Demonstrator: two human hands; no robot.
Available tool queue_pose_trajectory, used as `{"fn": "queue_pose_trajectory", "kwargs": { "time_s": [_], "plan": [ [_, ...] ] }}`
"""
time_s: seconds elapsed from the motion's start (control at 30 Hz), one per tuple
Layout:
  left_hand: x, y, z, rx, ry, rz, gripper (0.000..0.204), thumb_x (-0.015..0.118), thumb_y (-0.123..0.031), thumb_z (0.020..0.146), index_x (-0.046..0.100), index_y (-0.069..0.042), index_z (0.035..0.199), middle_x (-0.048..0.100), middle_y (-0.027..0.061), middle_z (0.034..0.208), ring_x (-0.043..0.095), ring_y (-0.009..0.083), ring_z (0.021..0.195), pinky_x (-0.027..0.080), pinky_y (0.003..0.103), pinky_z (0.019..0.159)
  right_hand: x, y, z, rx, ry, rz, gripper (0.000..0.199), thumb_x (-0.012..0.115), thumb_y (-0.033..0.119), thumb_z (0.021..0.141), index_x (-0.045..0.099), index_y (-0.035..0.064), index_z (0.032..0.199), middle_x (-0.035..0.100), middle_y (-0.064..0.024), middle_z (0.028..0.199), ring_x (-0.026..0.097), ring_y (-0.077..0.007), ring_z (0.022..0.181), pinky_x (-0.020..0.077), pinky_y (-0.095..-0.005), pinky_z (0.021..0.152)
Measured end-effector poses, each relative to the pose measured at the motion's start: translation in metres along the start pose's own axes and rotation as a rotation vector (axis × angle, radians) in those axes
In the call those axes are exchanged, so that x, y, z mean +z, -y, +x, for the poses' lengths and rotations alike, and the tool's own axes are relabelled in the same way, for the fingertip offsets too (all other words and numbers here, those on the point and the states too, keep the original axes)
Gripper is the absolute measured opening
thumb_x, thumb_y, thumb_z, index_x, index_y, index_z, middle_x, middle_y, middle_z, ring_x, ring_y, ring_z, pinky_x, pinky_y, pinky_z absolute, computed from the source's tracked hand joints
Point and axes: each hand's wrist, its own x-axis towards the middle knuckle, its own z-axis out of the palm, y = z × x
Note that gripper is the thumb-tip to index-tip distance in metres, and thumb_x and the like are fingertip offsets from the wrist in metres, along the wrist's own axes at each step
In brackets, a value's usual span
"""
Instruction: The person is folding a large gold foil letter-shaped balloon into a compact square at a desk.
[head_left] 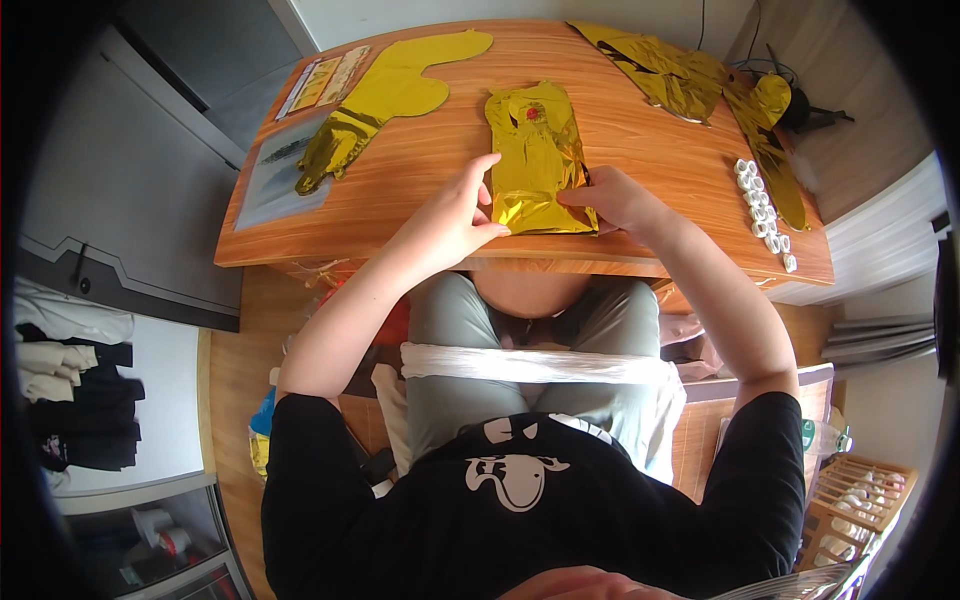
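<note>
The packet point(535, 150) of gold foil lies in front of you near the table's front edge, centred between your hands, its long sides running away from you. Its surface is creased and shiny, with a small red spot point(533, 114) toward the far end.

Your left hand point(470, 210) is at the packet's near left side, thumb and fingers spread apart, the thumb by the near left corner. Your right hand point(612, 200) is at the near right side, its thumb lying over the foil; the other fingers are mostly hidden, so you cannot tell whether they pinch the edge.

Left of the packet, well apart, the left foil point(408, 72) lies with rounded lobes at its far end; its crumpled near end rests on a clear sheet point(283, 180). A printed card point(322, 83) lies just beyond that sheet.

To the far right you have the far foil point(668, 70), and the right foil point(775, 165) running down the table's side. White rolls point(760, 205) cluster near the right foil, inward of it. All this lies on the wooden table point(640, 150).

Below, a white band point(530, 363) stretches across your thighs.
</note>
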Motion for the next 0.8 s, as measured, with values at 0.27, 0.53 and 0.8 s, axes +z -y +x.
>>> {"fn": "queue_pose_trajectory", "kwargs": {
  "time_s": [0.27,0.53,0.8],
  "plan": [
    [-0.001,0.004,-0.005,0.035,-0.041,0.060,0.066,0.078,0.000,0.086,0.043,-0.004,0.142,0.054,0.0160,0.112,0.071,0.0207,0.085,0.058,0.033,0.080,0.007,0.004,-0.002,0.016,-0.056,-0.007,0.028,0.072,0.028,0.095,0.070,0.0051,0.110,0.068,-0.0007,0.091,0.066,-0.0102,0.080,0.0549,-0.0286,0.068],
    [0.029,0.013,-0.022,0.624,-0.164,0.696,0.057,0.068,-0.020,0.094,0.050,-0.003,0.146,0.051,0.0159,0.148,0.053,0.0303,0.135,0.044,0.043,0.115,0.010,0.012,-0.010,0.010,-0.062,-0.035,0.028,0.071,0.029,0.094,0.071,0.0043,0.108,0.068,-0.0016,0.090,0.064,-0.0106,0.080,0.0529,-0.0291,0.067],
    [0.051,0.021,-0.027,0.584,-0.129,0.777,0.075,0.072,-0.035,0.090,0.043,-0.002,0.150,0.047,0.0197,0.153,0.048,0.0321,0.141,0.042,0.045,0.115,0.008,0.008,-0.008,-0.023,-0.069,-0.022,0.029,0.071,0.029,0.094,0.071,0.0018,0.101,0.065,-0.0031,0.082,0.061,-0.0123,0.071,0.0506,-0.0290,0.059]
  ]
}}
